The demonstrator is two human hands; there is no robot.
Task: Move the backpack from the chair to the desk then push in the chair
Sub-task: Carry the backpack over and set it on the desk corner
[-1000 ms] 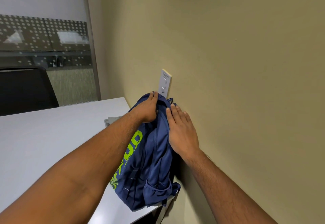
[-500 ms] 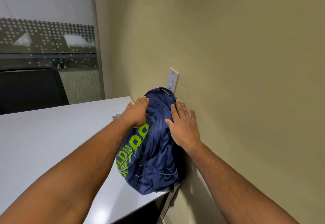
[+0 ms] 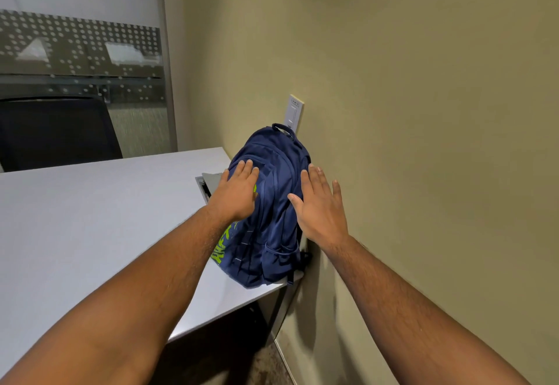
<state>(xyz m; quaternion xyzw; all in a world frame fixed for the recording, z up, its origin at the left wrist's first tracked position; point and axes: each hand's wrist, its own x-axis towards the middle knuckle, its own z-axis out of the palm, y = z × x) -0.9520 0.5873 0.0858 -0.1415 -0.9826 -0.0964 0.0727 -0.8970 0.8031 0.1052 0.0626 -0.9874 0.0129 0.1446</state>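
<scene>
A navy blue backpack (image 3: 272,203) with lime green lettering stands on the right end of the white desk (image 3: 90,218), leaning against the beige wall. My left hand (image 3: 236,194) lies flat on the pack's left face, fingers spread, gripping nothing. My right hand (image 3: 320,209) is open with fingers apart at the pack's right side, between it and the wall, barely touching it or just off it. The chair that held the pack is out of view.
A black chair back (image 3: 57,130) stands behind the desk's far edge, before a dotted glass partition (image 3: 81,46). A white wall plate (image 3: 293,114) is just above the pack. A grey cable hatch (image 3: 208,185) sits in the desk beside it.
Both hands have let go of the top of the backpack and slid down and back to its sides, fingers opening. The pack now stands on its own against the wall.
</scene>
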